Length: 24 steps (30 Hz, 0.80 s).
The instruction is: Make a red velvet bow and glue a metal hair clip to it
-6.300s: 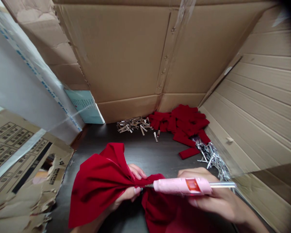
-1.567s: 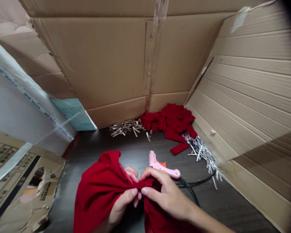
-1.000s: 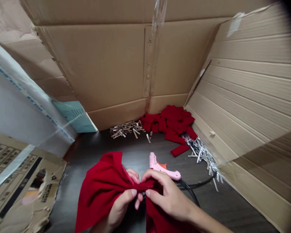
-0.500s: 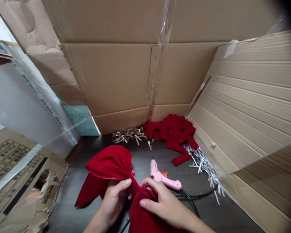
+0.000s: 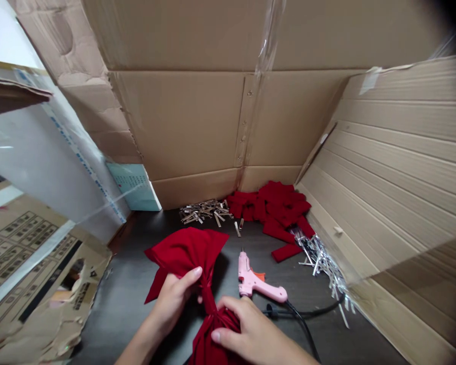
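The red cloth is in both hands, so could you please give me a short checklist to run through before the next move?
1. Left hand holding the red cloth: ok.
2. Right hand holding the cloth's gathered part: ok.
3. Glue gun lying on the table, in neither hand: ok.
4. Its tip apart from the cloth: ok.
5. Right hand clear of the glue gun: cannot tell; they overlap in this view.
6. Metal clips apart from the cloth: ok.

The single head-worn camera looks forward and down from above the dark, flat worktop (image 5: 116, 304). The bare left hand (image 5: 175, 299) and bare right hand (image 5: 247, 327) are close, low in frame; the brown, flat cardboard panel (image 5: 182, 121) stands farther back.
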Each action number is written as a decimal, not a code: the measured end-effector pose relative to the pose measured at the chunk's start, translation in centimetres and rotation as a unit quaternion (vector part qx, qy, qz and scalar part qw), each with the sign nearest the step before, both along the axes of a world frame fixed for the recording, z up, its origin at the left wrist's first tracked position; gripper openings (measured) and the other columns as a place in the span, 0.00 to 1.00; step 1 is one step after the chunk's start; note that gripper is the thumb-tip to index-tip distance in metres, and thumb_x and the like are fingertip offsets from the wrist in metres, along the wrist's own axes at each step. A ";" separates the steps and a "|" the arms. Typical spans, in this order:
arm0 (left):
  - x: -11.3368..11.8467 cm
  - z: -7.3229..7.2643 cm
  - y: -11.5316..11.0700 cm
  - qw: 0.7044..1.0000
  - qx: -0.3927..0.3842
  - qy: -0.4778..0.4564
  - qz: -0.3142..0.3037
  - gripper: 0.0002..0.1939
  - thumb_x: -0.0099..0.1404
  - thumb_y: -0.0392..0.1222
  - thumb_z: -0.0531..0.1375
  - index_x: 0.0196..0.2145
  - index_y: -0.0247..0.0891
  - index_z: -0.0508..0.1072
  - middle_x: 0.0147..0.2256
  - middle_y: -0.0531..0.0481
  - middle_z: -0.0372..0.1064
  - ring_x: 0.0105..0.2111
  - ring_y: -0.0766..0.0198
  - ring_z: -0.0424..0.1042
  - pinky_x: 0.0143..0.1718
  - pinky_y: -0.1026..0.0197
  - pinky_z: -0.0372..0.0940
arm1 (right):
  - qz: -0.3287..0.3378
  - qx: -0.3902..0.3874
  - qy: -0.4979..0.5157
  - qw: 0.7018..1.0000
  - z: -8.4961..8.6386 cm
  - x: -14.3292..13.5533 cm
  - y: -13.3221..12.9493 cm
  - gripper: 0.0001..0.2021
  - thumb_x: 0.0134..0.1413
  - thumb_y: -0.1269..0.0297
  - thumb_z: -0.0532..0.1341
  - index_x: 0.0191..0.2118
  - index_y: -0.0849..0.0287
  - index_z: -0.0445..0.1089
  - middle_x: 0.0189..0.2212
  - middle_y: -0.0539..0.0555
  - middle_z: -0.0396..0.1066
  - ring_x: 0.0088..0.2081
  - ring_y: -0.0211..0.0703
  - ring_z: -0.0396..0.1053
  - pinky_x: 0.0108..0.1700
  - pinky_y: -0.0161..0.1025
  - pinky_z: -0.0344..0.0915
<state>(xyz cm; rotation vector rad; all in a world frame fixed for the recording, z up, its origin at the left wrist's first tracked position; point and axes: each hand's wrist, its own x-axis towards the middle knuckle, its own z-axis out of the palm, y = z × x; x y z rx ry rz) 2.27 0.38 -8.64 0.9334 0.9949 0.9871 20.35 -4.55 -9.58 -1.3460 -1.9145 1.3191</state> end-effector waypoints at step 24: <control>-1.7 -1.0 1.6 0.951 -0.001 0.307 -0.031 0.16 0.56 0.52 0.58 0.24 0.34 0.67 0.18 0.52 0.66 0.14 0.68 0.61 0.13 0.68 0.48 | -0.064 0.345 0.088 0.932 -0.6 3.0 1.1 0.08 0.56 0.64 0.64 0.39 0.58 0.65 0.32 0.53 0.68 0.32 0.41 0.66 0.36 0.38 0.64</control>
